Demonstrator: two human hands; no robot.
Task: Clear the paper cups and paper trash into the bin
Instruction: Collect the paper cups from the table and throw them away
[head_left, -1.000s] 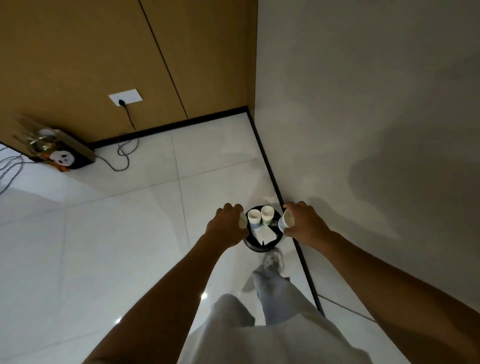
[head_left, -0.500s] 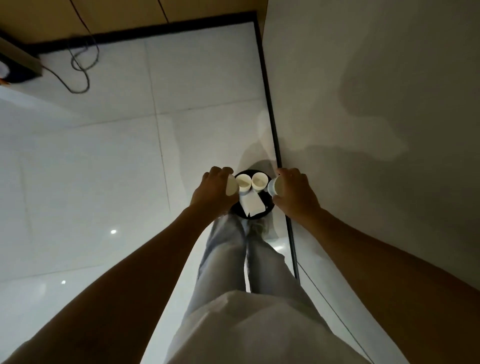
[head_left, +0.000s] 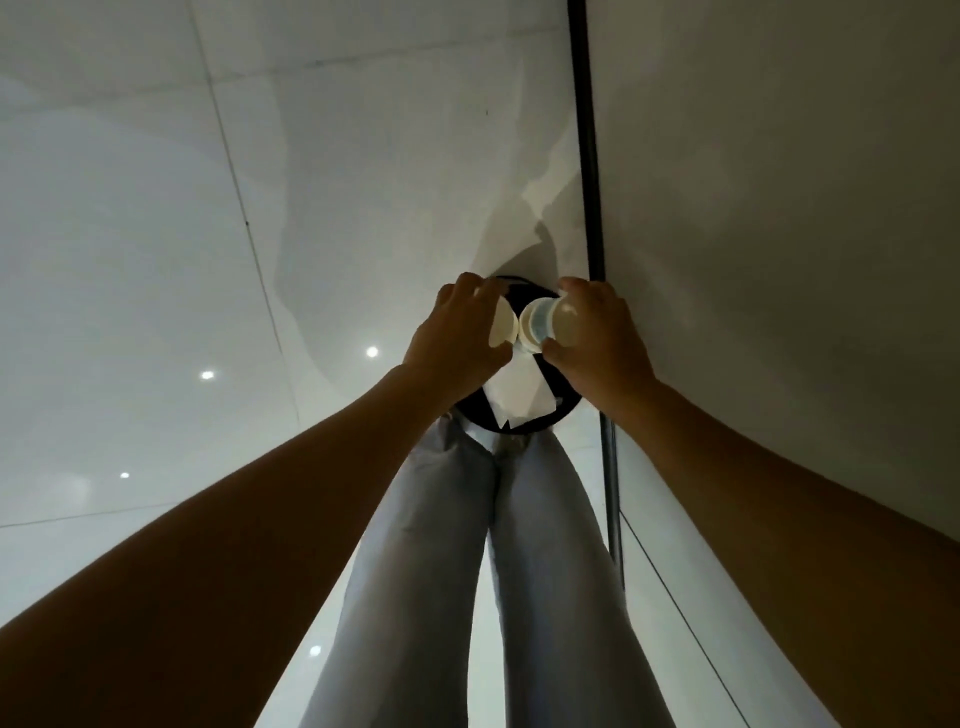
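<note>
Both hands have dropped over the bin: left hand and right hand each grip a cup, mouths together, release looks imminent.

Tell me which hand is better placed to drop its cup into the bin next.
Probably the right hand. Its paper cup hangs over the black bin's open middle, above the white paper. The left hand's cup sits nearer the bin's left edge, so it seems likelier to miss.
</note>
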